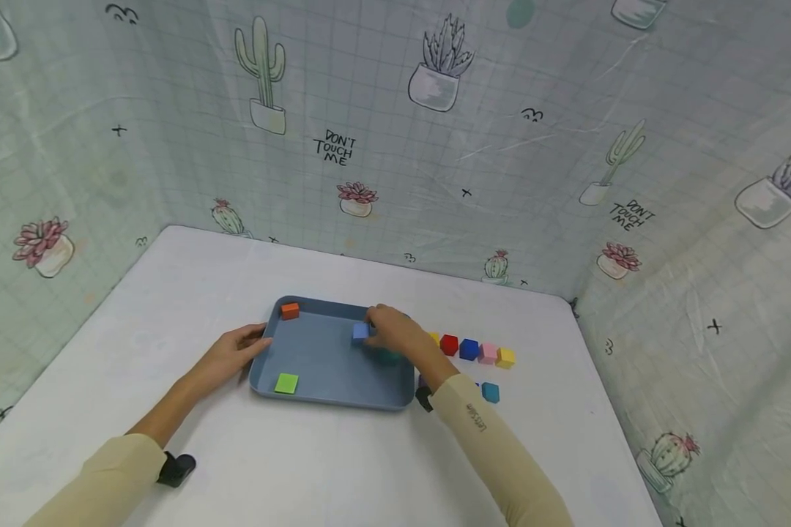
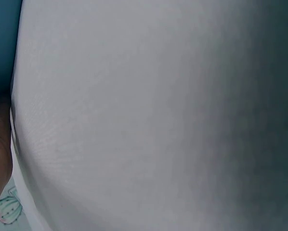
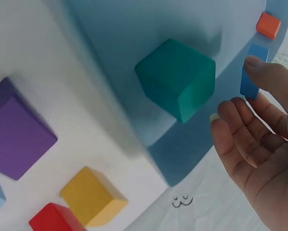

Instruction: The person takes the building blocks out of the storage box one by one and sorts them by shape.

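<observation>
My right hand [image 1: 394, 329] pinches a blue block [image 1: 359, 334] between thumb and fingers over the right part of a grey-blue tray [image 1: 323, 399]. In the right wrist view the thumb presses one face of that block, while the other fingers curl loosely below. A green cube [image 3: 175, 79] sits in the tray near this hand, which partly covers it in the head view. At the tray's left edge, my left hand [image 1: 231, 350] touches the rim with its fingers and thumb. An orange block [image 1: 290, 311] and a lime green block [image 1: 286, 383] lie in the tray's left corners.
Right of the tray stands a row of cubes, including a red cube [image 1: 449, 345], a dark blue cube [image 1: 469, 350], a pink cube [image 1: 488, 353] and a yellow cube [image 1: 505, 358]. Nearer are a teal cube [image 1: 491, 392] and a purple cube [image 3: 21, 134], partly hidden by the right arm.
</observation>
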### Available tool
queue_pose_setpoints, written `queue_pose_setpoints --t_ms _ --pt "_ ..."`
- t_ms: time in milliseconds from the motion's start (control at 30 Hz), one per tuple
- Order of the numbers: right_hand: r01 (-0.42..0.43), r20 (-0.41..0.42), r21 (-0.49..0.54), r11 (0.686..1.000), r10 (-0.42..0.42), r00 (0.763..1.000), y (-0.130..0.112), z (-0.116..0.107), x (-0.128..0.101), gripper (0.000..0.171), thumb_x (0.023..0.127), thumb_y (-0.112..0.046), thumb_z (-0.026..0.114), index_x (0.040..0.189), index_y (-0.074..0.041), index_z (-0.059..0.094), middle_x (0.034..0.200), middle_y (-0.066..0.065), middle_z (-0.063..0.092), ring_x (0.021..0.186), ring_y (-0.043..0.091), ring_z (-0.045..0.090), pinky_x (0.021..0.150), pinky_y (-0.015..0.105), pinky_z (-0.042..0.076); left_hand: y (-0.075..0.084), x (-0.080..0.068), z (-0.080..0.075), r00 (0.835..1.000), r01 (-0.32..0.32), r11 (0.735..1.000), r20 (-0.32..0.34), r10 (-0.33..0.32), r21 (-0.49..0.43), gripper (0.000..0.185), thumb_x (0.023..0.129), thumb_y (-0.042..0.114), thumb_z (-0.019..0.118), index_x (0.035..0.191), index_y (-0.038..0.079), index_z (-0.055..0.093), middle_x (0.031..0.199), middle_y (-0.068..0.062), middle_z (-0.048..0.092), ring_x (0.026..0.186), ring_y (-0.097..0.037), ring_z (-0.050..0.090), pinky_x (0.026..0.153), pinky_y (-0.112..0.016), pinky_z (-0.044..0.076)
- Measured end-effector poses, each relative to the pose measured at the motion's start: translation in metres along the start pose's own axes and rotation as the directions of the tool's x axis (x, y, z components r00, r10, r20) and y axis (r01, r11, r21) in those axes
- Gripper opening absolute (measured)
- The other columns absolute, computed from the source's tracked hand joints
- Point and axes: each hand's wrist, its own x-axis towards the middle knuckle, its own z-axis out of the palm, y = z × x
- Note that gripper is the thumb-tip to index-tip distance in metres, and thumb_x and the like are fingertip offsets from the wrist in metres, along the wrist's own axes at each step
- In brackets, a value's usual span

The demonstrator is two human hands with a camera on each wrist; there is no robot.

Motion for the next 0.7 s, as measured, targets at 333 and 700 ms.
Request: queue_pose_setpoints --t_ms 333,700 --pt "-0.018 -0.046 0.012 1.000 0.019 0.999 0.016 -0.007 -0.010 0.035 0.086 -0.024 0.071 0.114 -0.007 0.059 0.100 0.002 0.056 0.086 0.014 0.053 0.081 0.026 0.051 0.001 0.001 0.000 1.000 -0.004 1.000 0.003 0.004 0.011 0.069 0.096 0.039 0.053 0.142 -0.008 0.032 0.139 -0.029 0.039 0.125 -0.043 0.040 0.100 -0.050 0.040" --pt "-0.026 -0.031 0.020 0.999 0.027 0.999 0.026 -0.009 -0.021 0.034 0.088 -0.022 0.069 0.115 -0.004 0.058 0.100 0.003 0.056 0.087 0.014 0.054 0.082 0.027 0.051 0.000 -0.001 0.000 1.000 -0.008 1.000 0.006 0.008 0.002 0.070 0.096 0.040 0.053 0.142 -0.007 0.031 0.139 -0.029 0.038 0.126 -0.043 0.039 0.100 -0.050 0.039"
